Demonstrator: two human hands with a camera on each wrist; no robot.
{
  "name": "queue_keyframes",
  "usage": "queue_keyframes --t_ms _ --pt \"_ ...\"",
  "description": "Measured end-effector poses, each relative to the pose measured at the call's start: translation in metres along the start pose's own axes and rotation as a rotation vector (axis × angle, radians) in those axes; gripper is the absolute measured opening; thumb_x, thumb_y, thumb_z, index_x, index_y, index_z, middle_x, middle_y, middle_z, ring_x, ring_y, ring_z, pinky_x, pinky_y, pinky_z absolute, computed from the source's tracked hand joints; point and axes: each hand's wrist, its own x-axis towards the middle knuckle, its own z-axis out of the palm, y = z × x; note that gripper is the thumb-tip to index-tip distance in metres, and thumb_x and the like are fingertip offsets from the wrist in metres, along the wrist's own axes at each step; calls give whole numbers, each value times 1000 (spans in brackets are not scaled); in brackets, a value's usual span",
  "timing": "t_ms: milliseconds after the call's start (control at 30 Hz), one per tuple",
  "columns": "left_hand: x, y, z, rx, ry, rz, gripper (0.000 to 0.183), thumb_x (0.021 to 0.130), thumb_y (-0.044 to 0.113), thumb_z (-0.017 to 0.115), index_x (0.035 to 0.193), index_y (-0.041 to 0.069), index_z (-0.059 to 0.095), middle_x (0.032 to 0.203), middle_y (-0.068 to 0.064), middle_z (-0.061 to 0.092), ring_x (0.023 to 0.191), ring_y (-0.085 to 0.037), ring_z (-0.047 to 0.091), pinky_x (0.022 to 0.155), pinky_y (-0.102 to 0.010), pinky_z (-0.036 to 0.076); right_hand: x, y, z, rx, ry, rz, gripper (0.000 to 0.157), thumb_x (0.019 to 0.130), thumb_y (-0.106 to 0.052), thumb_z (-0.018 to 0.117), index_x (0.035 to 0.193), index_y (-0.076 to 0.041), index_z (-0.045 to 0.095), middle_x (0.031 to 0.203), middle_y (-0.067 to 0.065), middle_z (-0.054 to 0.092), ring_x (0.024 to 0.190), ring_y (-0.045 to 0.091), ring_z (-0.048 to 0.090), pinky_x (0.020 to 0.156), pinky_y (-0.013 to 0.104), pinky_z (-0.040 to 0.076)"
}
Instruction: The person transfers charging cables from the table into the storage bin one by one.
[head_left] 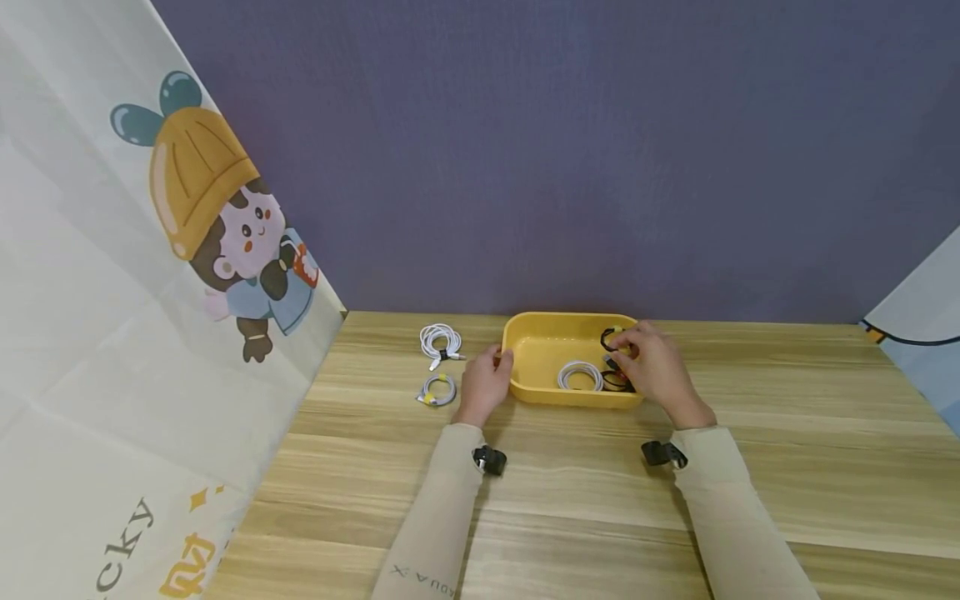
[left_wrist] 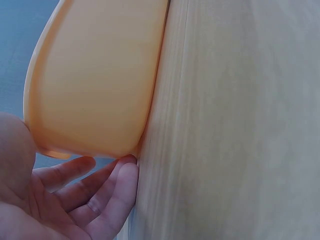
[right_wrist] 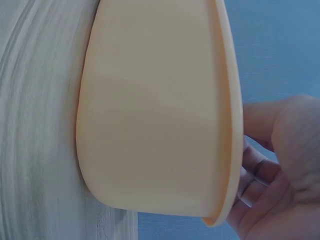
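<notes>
A yellow plastic tray (head_left: 551,397) stands on the wooden table. At its left end my left hand (head_left: 483,385) holds the rim, thumb over the edge and fingers against the outer wall; the left wrist view shows those fingers (left_wrist: 107,200) at the tray's end. My right hand (head_left: 660,371) reaches over the right end and pinches a coiled black cable (head_left: 606,337) with a yellow tie. Below it in the tray lie a white coiled cable (head_left: 580,376) and another dark cable (head_left: 617,381), partly covered by the hand. The tray wall hides the right fingertips in the right wrist view.
Left of the tray lie a white cable bundle (head_left: 441,342) with a black tie and a smaller grey-white coil (head_left: 437,390) with yellow ties. A dark blue panel (head_left: 562,167) rises behind the table (head_left: 570,500). A printed white curtain (head_left: 97,292) hangs at the left.
</notes>
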Motion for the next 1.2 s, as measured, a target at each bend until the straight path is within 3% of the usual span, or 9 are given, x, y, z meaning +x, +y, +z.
queue_keyframes --t_ms 667,1200 --pt "1 -1 -1 2 -1 -6 43 105 35 49 135 8 65 107 -12 76 95 -31 71 86 -47 55 -1 -5 10 15 -21 -4 10 91 -4 75 101 -4 76 92 11 61 74 20 52 65 34 40" --pt "1 -2 -2 -4 -4 -1 42 106 35 49 135 9 65 108 -12 76 96 -31 71 87 -46 55 0 -9 24 7 33 -56 9 91 -5 74 100 -5 76 92 12 60 74 21 57 65 34 45"
